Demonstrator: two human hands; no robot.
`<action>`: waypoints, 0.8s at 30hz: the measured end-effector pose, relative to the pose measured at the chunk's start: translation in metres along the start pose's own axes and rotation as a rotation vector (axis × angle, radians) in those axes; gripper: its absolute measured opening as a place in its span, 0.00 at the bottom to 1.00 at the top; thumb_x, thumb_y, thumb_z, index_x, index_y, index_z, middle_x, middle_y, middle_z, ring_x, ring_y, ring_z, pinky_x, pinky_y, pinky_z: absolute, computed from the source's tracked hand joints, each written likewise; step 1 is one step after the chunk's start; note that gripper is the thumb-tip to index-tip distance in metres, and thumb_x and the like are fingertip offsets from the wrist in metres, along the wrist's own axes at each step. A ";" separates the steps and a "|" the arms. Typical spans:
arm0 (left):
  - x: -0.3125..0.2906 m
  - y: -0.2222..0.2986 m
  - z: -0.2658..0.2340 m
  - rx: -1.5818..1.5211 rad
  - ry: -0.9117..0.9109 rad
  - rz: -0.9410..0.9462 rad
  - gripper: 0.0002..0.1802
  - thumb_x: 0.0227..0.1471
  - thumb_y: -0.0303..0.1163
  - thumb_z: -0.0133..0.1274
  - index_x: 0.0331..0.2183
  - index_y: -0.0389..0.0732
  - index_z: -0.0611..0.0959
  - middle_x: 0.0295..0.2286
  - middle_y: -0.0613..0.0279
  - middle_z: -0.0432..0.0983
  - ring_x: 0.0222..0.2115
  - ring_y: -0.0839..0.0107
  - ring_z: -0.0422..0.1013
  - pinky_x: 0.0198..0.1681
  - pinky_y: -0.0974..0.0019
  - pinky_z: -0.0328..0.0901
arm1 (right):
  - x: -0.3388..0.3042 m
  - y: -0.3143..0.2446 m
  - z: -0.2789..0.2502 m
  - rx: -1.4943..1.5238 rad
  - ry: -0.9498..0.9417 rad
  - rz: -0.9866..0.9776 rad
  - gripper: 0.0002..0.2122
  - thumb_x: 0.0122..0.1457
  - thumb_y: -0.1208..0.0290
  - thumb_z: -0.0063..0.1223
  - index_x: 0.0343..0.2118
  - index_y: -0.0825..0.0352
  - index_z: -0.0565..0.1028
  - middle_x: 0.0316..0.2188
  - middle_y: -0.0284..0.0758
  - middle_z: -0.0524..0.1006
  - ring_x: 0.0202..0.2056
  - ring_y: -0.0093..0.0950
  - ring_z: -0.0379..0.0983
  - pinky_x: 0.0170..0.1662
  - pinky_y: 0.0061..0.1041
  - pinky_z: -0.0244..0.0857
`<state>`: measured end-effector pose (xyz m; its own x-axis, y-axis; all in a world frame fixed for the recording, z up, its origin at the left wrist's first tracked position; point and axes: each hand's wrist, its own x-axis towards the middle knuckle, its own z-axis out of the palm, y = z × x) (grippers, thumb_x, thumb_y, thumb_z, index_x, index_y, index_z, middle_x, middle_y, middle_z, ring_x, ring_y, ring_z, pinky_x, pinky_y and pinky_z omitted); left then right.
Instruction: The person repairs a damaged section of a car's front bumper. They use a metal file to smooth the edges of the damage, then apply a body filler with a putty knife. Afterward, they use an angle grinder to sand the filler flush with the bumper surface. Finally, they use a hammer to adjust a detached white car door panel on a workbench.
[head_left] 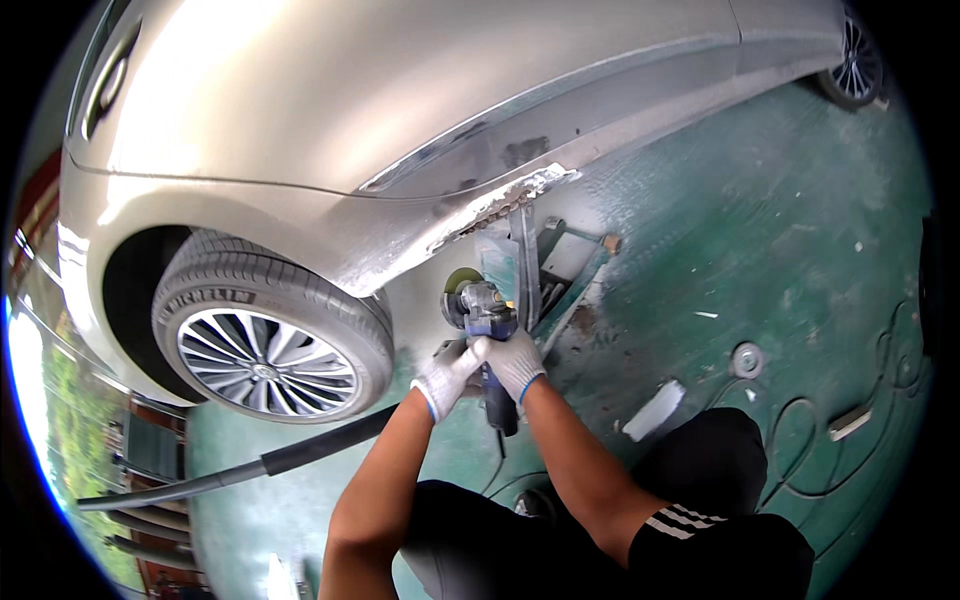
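An angle grinder [486,322] with a blue body and a yellowish disc [462,280] is between my gloved hands, in front of a beige car [300,90]. My left hand [448,376] is closed at its left side, with the thumb against the body. My right hand [514,362] wraps round the body from the right. The disc is below the car's lower sill [490,208], where paint is stripped and the edge looks ragged. I cannot tell whether the disc touches anything. The grinder's dark rear end and cord show below my hands.
A car wheel [265,362] stands close on the left. Behind the grinder, a metal jack [570,262] sits under the sill. A long dark bar [320,444] reaches left. On the green floor [760,220] lie a round disc [747,360], a white piece [654,410] and looping cable [800,490].
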<state>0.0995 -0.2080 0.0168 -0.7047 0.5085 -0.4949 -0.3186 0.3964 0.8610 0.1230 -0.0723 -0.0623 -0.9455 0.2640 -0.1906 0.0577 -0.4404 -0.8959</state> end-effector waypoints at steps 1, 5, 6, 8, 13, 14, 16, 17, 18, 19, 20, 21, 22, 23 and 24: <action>0.013 0.004 0.015 -0.058 0.000 0.008 0.48 0.60 0.63 0.61 0.65 0.35 0.71 0.56 0.51 0.76 0.53 0.58 0.77 0.58 0.49 0.71 | 0.000 -0.002 -0.016 -0.249 0.093 -0.063 0.23 0.55 0.59 0.67 0.50 0.68 0.80 0.42 0.47 0.85 0.43 0.41 0.83 0.46 0.37 0.75; 0.043 0.010 0.061 -0.410 -0.039 0.148 0.37 0.55 0.42 0.71 0.61 0.38 0.77 0.53 0.55 0.79 0.50 0.60 0.78 0.57 0.51 0.72 | -0.023 -0.053 -0.045 -0.765 0.241 -0.126 0.34 0.54 0.56 0.65 0.60 0.72 0.71 0.47 0.59 0.82 0.52 0.54 0.79 0.56 0.45 0.73; 0.043 0.016 0.069 -0.460 -0.049 0.185 0.33 0.55 0.40 0.71 0.58 0.38 0.80 0.50 0.57 0.82 0.49 0.62 0.78 0.56 0.54 0.72 | -0.027 -0.067 -0.048 -0.864 0.267 -0.152 0.36 0.54 0.57 0.65 0.62 0.73 0.69 0.47 0.59 0.81 0.52 0.54 0.79 0.56 0.45 0.73; 0.035 0.035 0.087 -0.496 -0.030 0.305 0.30 0.56 0.39 0.70 0.56 0.37 0.81 0.48 0.58 0.82 0.47 0.63 0.78 0.54 0.57 0.71 | -0.033 -0.095 -0.053 -0.973 0.268 -0.209 0.33 0.53 0.61 0.64 0.59 0.73 0.70 0.45 0.58 0.82 0.50 0.54 0.80 0.54 0.45 0.74; 0.042 0.049 0.087 -0.735 -0.097 0.339 0.31 0.54 0.39 0.71 0.56 0.38 0.81 0.49 0.58 0.81 0.48 0.67 0.77 0.54 0.61 0.71 | -0.031 -0.146 -0.031 -1.218 0.263 -0.173 0.35 0.53 0.61 0.64 0.62 0.73 0.67 0.44 0.58 0.82 0.48 0.55 0.80 0.52 0.45 0.75; 0.044 0.052 0.086 -0.784 -0.123 0.364 0.30 0.55 0.38 0.71 0.56 0.38 0.81 0.49 0.58 0.81 0.48 0.66 0.77 0.53 0.61 0.71 | -0.034 -0.154 -0.026 -1.239 0.270 -0.177 0.35 0.53 0.61 0.64 0.63 0.73 0.67 0.44 0.58 0.82 0.49 0.54 0.80 0.53 0.45 0.75; 0.042 0.055 0.084 -0.856 -0.129 0.364 0.30 0.55 0.38 0.70 0.56 0.38 0.81 0.49 0.59 0.81 0.48 0.66 0.77 0.53 0.61 0.71 | -0.034 -0.166 -0.015 -1.314 0.258 -0.164 0.36 0.53 0.62 0.64 0.63 0.74 0.67 0.45 0.58 0.82 0.50 0.54 0.80 0.54 0.45 0.74; 0.039 0.057 0.084 -0.889 -0.133 0.358 0.30 0.56 0.38 0.70 0.56 0.38 0.81 0.49 0.59 0.81 0.48 0.66 0.77 0.53 0.61 0.72 | -0.033 -0.168 -0.013 -1.348 0.254 -0.153 0.36 0.53 0.62 0.64 0.63 0.74 0.67 0.46 0.58 0.82 0.50 0.54 0.80 0.54 0.45 0.74; 0.038 0.058 0.084 -0.890 -0.135 0.352 0.29 0.56 0.38 0.70 0.56 0.38 0.81 0.48 0.59 0.81 0.47 0.66 0.77 0.53 0.61 0.72 | -0.033 -0.168 -0.013 -1.361 0.256 -0.151 0.34 0.53 0.62 0.62 0.62 0.74 0.67 0.46 0.58 0.81 0.50 0.54 0.80 0.54 0.46 0.74; 0.037 0.058 0.085 -0.890 -0.135 0.346 0.29 0.56 0.38 0.70 0.56 0.38 0.81 0.48 0.59 0.81 0.47 0.66 0.78 0.53 0.61 0.72 | -0.034 -0.167 -0.014 -1.373 0.256 -0.149 0.33 0.54 0.61 0.61 0.61 0.74 0.68 0.46 0.59 0.81 0.50 0.54 0.80 0.53 0.47 0.74; 0.037 0.059 0.085 -0.885 -0.135 0.341 0.29 0.56 0.38 0.70 0.56 0.38 0.81 0.48 0.59 0.81 0.47 0.66 0.78 0.53 0.61 0.72 | -0.035 -0.168 -0.014 -1.379 0.257 -0.150 0.31 0.55 0.61 0.59 0.60 0.74 0.68 0.46 0.60 0.81 0.49 0.54 0.80 0.53 0.48 0.74; 0.038 0.060 0.084 -0.894 -0.145 0.341 0.29 0.56 0.38 0.70 0.56 0.38 0.81 0.48 0.59 0.81 0.47 0.66 0.78 0.52 0.61 0.72 | -0.034 -0.168 -0.013 -1.386 0.260 -0.154 0.31 0.55 0.62 0.59 0.60 0.74 0.68 0.46 0.60 0.81 0.49 0.54 0.80 0.53 0.48 0.74; 0.039 0.059 0.084 -0.904 -0.155 0.341 0.29 0.56 0.38 0.70 0.55 0.38 0.81 0.48 0.59 0.81 0.47 0.66 0.78 0.52 0.61 0.72 | -0.034 -0.169 -0.012 -1.392 0.262 -0.157 0.30 0.55 0.62 0.59 0.59 0.74 0.69 0.45 0.60 0.81 0.49 0.54 0.80 0.53 0.48 0.74; 0.040 0.059 0.084 -0.910 -0.164 0.337 0.29 0.56 0.38 0.70 0.55 0.38 0.81 0.48 0.59 0.81 0.47 0.66 0.78 0.52 0.61 0.72 | -0.033 -0.168 -0.012 -1.394 0.265 -0.158 0.30 0.55 0.63 0.58 0.59 0.74 0.69 0.45 0.60 0.81 0.49 0.55 0.80 0.53 0.48 0.74; 0.041 0.058 0.083 -0.896 -0.143 0.338 0.29 0.56 0.38 0.70 0.55 0.38 0.81 0.48 0.59 0.81 0.47 0.66 0.78 0.52 0.62 0.72 | -0.031 -0.166 -0.013 -1.386 0.264 -0.169 0.29 0.55 0.63 0.58 0.59 0.73 0.69 0.45 0.60 0.81 0.49 0.55 0.80 0.53 0.48 0.74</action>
<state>0.1049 -0.1002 0.0371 -0.7832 0.6000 -0.1633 -0.5201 -0.4880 0.7010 0.1470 0.0036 0.0871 -0.8948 0.4456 0.0264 0.3599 0.7552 -0.5478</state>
